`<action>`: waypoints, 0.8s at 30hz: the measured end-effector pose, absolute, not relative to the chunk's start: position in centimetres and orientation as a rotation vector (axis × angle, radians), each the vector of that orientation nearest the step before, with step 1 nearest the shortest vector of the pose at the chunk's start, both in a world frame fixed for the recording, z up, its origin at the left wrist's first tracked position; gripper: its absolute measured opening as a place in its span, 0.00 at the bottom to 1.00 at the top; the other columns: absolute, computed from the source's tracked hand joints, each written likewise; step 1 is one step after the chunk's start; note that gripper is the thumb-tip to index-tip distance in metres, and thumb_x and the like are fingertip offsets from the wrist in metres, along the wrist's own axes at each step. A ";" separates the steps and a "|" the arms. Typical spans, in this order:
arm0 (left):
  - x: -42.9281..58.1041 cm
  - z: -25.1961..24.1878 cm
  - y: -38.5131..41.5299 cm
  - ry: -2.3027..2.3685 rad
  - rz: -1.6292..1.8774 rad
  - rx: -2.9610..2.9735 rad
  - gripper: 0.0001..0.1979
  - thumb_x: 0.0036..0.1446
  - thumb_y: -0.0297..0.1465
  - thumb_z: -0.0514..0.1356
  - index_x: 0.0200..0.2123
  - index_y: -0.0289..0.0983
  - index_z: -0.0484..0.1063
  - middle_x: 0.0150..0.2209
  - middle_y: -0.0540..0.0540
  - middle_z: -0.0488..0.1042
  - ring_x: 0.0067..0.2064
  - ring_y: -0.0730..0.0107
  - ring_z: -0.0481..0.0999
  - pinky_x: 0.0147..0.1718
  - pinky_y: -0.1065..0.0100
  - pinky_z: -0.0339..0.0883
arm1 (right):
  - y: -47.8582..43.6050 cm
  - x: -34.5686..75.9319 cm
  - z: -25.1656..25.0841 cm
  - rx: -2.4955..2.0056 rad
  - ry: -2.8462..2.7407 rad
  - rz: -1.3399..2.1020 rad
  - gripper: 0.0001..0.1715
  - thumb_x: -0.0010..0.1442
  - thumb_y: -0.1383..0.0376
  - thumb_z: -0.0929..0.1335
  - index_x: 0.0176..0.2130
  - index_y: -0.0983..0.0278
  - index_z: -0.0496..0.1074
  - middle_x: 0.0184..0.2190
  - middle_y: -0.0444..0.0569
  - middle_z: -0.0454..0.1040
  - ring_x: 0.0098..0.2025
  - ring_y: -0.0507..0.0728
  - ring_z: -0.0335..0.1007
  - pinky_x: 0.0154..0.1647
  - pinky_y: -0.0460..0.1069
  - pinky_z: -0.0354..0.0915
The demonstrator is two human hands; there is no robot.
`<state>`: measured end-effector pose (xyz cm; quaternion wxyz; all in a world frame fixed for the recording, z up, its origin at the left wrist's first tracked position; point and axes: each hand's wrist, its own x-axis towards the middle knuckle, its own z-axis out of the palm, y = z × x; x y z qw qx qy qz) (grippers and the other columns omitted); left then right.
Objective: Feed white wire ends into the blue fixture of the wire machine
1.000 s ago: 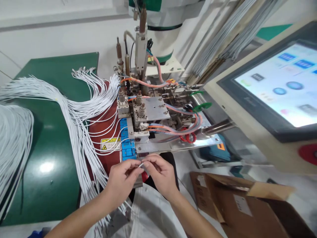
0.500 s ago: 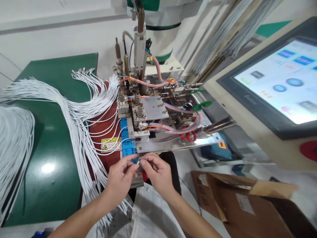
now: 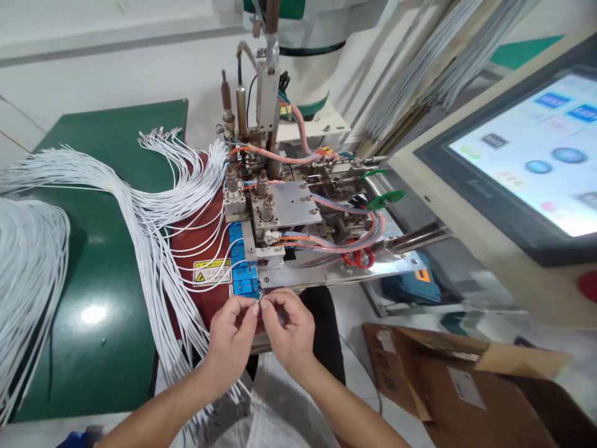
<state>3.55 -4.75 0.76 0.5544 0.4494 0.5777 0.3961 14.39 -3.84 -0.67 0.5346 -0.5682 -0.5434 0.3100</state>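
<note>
My left hand [image 3: 233, 330] and my right hand [image 3: 289, 326] meet in front of the machine, thumbs and forefingers pinched together. Between the fingertips shows a small cable end [image 3: 259, 300] with thin light and greenish strands; most of it is hidden by the fingers. Just beyond the fingertips is the near end of a row of blue fixture blocks [image 3: 245, 274]. White cables [image 3: 219, 252] run from a large bundle on the left to these blocks. Behind the blocks stands the metal machine [image 3: 291, 205] with its cylinders and orange and blue tubes.
A green mat [image 3: 97, 367] at left carries a coiled bundle of white cables [image 3: 32, 274]. A yellow warning label [image 3: 212, 274] sits on the red-brown surface. At right are a touch screen panel [image 3: 532, 162], a red button [image 3: 587, 285] and an open cardboard box [image 3: 438, 386].
Both hands have drawn closer together, fingertips now meeting at the cable end. The right hand moved slightly left. The whole view has shifted a little to the right.
</note>
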 end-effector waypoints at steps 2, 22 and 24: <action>3.5 0.7 -4.9 1.365 0.933 1.079 0.09 0.56 0.35 0.54 0.31 0.35 0.68 0.29 0.50 0.70 0.30 0.74 0.70 0.29 0.74 0.67 | -3.6 14.6 -0.5 -1.300 -1.363 0.692 0.06 0.53 0.70 0.64 0.25 0.64 0.67 0.23 0.45 0.68 0.26 0.52 0.66 0.27 0.46 0.63; 2.0 0.8 -4.4 1.521 0.854 1.293 0.07 0.55 0.33 0.55 0.31 0.36 0.69 0.23 0.52 0.68 0.23 0.76 0.67 0.24 0.75 0.62 | -3.0 14.7 -0.3 -1.260 -1.400 0.970 0.12 0.55 0.67 0.64 0.21 0.64 0.67 0.20 0.44 0.66 0.24 0.51 0.62 0.27 0.46 0.60; 2.1 0.6 -4.4 1.506 0.846 1.281 0.08 0.55 0.33 0.55 0.31 0.35 0.69 0.22 0.52 0.67 0.23 0.77 0.66 0.24 0.75 0.62 | -3.0 14.9 -0.6 -1.245 -1.415 1.005 0.11 0.55 0.67 0.64 0.22 0.64 0.68 0.21 0.45 0.67 0.25 0.52 0.63 0.27 0.46 0.61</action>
